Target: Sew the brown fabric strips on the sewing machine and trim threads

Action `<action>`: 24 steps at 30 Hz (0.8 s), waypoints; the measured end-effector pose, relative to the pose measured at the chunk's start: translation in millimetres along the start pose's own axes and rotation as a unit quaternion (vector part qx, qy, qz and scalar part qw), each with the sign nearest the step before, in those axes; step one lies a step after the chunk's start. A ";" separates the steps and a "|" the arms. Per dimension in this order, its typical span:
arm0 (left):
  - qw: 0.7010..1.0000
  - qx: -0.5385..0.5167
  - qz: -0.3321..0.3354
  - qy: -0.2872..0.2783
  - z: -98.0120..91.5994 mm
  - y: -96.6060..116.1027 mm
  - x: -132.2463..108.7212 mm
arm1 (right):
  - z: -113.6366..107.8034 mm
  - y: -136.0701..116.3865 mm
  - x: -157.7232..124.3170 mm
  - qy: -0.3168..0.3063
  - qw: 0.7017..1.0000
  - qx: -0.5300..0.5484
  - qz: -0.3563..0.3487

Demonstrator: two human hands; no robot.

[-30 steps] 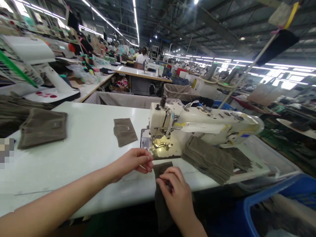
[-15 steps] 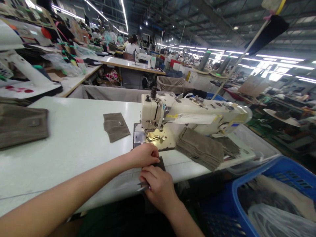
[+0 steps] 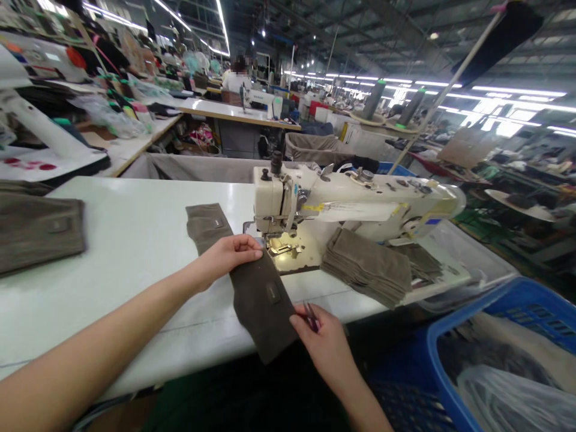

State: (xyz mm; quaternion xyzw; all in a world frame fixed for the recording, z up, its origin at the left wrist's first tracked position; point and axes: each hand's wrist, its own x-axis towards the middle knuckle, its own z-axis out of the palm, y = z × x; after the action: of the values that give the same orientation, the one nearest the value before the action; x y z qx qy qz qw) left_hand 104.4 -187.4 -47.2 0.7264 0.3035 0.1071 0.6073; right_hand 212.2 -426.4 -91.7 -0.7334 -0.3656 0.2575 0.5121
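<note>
Long strip lights (image 3: 223, 27) run back across a big, busy sewing hall, and someone in a white top (image 3: 236, 83) is sitting past another table (image 3: 202, 107) up ahead. At my spot it's a pale work table (image 3: 135, 222) with a cream sewing machine (image 3: 351, 198) on it, its metal plate (image 3: 299, 264) glowing yellow around the needle area. I've got a dark brownish strip of fabric (image 3: 252, 300) stretched between both hands, just left and in front of that plate, near end poking over the front edge. Its little tab (image 3: 272, 293) faces up. My left hand (image 3: 229, 255) is curled in, thumb against fingertips, pinching the strip's far end. My right hand (image 3: 326, 342) has the near right edge between thumb and finger, with small metal snips (image 3: 310, 314) tucked in the grip, blades sticking out. Another similar piece (image 3: 207, 225) lies just beyond my left hand; honestly can't tell if the two overlap, my fingers cover that spot. Over right, a stack of folded pieces (image 3: 369, 264) sits by the machine, more folded fabric (image 3: 36, 231) is way left, and a blue basket (image 3: 434, 354) is down past my right arm.
</note>
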 end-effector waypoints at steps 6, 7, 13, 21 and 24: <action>0.970 0.235 0.047 0.049 -3.8 -8.8 17.8 | 22.5 9.9 -10.1 0.070 0.995 -0.030 -0.057; 0.963 0.258 0.052 0.061 -2.6 -9.4 20.4 | 26.8 11.6 -10.7 0.079 0.995 -0.033 -0.059; 0.922 0.368 0.062 0.104 1.8 -9.6 30.8 | 32.9 10.9 -10.2 0.032 0.991 -0.072 -0.112; 0.910 0.402 0.048 0.091 3.5 -6.4 38.4 | 19.0 18.7 -7.7 -0.032 0.935 -0.166 -0.311; 0.908 0.406 0.045 0.089 6.1 -4.6 40.0 | 17.1 19.4 -8.5 -0.039 0.923 -0.206 -0.322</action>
State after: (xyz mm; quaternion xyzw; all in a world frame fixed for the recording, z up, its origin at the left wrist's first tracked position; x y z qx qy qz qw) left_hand 137.9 -169.2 -61.5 0.9105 0.3408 0.0659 0.2247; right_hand 199.5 -427.6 -115.8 -0.6552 -0.6466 0.0264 0.3899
